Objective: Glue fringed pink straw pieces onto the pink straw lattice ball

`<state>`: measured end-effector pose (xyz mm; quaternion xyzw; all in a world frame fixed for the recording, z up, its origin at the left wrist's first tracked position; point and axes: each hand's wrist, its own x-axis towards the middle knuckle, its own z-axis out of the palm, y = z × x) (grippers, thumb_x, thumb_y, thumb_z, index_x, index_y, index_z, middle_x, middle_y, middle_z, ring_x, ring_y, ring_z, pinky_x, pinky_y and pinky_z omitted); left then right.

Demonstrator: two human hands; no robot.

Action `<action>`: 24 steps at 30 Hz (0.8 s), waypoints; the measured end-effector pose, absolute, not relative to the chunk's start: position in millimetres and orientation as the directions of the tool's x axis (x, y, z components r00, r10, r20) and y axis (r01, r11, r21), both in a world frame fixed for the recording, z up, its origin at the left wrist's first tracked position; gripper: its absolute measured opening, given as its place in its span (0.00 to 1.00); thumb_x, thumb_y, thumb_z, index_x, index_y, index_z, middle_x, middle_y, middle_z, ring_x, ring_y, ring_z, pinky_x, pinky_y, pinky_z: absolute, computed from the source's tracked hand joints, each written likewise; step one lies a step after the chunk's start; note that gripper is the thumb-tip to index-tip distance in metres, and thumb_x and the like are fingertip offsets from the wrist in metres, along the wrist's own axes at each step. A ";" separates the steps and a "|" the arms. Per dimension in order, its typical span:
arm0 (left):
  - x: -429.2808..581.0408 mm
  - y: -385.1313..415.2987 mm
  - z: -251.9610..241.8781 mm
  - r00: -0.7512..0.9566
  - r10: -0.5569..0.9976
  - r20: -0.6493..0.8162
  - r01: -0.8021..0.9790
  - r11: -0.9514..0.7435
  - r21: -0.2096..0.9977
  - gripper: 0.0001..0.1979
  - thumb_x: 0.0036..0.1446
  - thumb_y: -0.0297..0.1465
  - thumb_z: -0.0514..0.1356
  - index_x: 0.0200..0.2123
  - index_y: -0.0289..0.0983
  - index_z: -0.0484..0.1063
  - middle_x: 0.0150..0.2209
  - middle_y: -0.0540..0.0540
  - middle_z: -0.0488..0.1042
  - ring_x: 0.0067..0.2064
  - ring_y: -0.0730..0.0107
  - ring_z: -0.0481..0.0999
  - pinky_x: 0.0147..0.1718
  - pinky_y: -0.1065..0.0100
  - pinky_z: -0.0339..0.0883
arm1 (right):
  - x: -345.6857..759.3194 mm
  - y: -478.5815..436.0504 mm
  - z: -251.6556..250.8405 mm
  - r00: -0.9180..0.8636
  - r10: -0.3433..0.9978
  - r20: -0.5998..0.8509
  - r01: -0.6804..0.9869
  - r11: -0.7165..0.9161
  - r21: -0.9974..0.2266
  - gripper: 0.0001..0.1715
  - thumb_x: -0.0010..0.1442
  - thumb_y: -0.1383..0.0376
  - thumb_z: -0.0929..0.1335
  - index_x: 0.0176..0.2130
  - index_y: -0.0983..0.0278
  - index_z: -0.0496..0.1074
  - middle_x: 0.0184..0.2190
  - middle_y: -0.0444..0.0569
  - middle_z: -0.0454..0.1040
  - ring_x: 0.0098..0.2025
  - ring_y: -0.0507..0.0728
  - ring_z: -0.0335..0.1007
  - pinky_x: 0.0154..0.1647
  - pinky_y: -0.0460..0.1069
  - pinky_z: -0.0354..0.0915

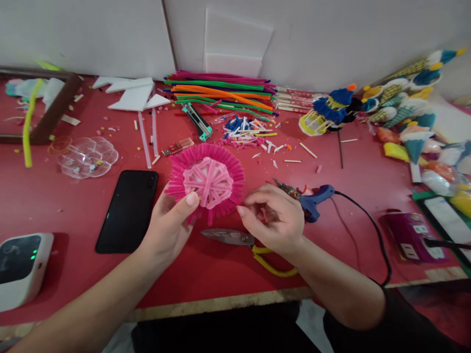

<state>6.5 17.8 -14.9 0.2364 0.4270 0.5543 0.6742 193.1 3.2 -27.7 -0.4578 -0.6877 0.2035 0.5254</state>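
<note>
A round pink piece (208, 182), pale pink and criss-crossed in the middle with a ruffled magenta rim, is held up above the red table. My left hand (171, 220) grips it at the lower left, thumb on the front. At its lower right edge is my right hand (274, 215), fingers curled and thumb close to the index finger; whatever may be between them is too small to make out. Scissors (272, 264) with yellow handles lie below, partly behind my right hand. A blue glue gun (316, 201) lies just right of that hand.
A black phone (127, 212) and a white device (25, 269) lie left. Coloured pipe cleaners (224, 95), a green cutter (196, 121) and small scraps are at the back. Handmade figures (333, 108) and a purple box (414, 235) stand right, near the gun's black cable (375, 230).
</note>
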 end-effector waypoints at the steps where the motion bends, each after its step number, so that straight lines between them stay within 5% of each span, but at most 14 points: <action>1: 6.4 17.2 -14.1 0.025 0.949 -0.314 -0.549 0.275 0.789 0.27 0.39 0.38 0.80 0.44 0.48 0.79 0.31 0.54 0.83 0.40 0.61 0.84 0.40 0.64 0.80 | 193.1 3.1 -27.7 -0.030 0.841 0.540 0.414 0.502 -0.759 0.05 0.59 0.66 0.72 0.31 0.60 0.74 0.23 0.42 0.71 0.22 0.50 0.62 0.22 0.47 0.63; 12: 6.3 16.8 -14.0 0.023 0.946 -0.322 -0.562 0.279 0.779 0.20 0.42 0.37 0.79 0.40 0.46 0.80 0.32 0.56 0.84 0.40 0.62 0.85 0.40 0.66 0.80 | 193.6 3.5 -24.1 -0.001 0.865 0.503 0.433 0.454 -0.779 0.09 0.61 0.66 0.72 0.28 0.60 0.73 0.20 0.40 0.68 0.21 0.49 0.60 0.20 0.46 0.61; 24: 3.0 16.2 -16.6 -0.074 0.889 -0.452 -0.522 0.352 0.777 0.21 0.33 0.40 0.81 0.29 0.41 0.79 0.30 0.54 0.83 0.33 0.68 0.82 0.31 0.72 0.76 | 196.7 7.6 -28.9 -0.051 0.902 0.428 0.286 0.424 -0.860 0.10 0.60 0.65 0.73 0.27 0.61 0.74 0.23 0.42 0.74 0.22 0.49 0.65 0.22 0.45 0.63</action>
